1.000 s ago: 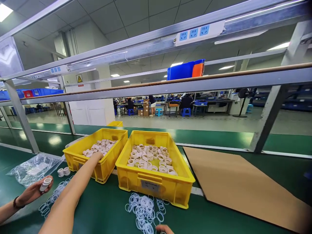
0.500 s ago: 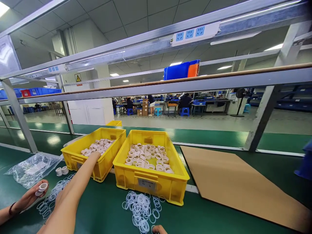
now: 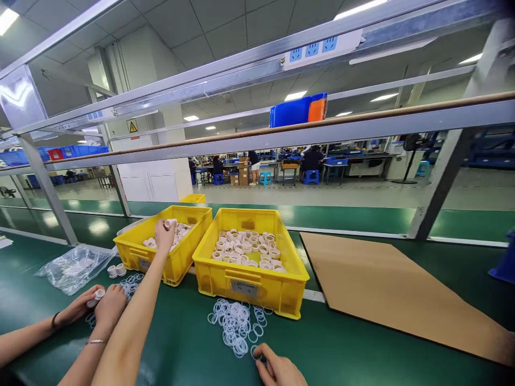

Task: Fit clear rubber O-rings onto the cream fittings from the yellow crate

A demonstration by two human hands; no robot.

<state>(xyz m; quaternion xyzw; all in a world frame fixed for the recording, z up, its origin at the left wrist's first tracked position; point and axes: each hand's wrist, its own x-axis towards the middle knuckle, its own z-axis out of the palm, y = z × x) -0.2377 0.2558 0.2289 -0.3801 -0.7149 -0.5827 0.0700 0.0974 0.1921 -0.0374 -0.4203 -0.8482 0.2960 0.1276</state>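
My left hand (image 3: 164,236) is closed on a short white plastic sleeve (image 3: 171,222), just above the pile in the left yellow bin (image 3: 155,262). More white sleeves (image 3: 245,247) fill the floor of the right yellow bin (image 3: 251,281). At the bottom edge my right hand (image 3: 279,369) pinches a thin white ring (image 3: 254,351) between thumb and index finger, against the green table. Beside it lies a loose heap of such white rings (image 3: 235,324).
At the left, a co-worker's hands (image 3: 94,305) hold a white sleeve near another ring pile (image 3: 131,284). Two sleeves (image 3: 116,271) and a clear plastic bag (image 3: 76,268) lie there. A cardboard sheet (image 3: 386,289) covers the right side. A metal shelf rail (image 3: 225,142) crosses above.
My left hand has risen out of the sleeve pile, bringing up a sleeve. More of my right hand shows at the ring heap. The co-worker's two hands have come together, and the view has tilted down slightly.
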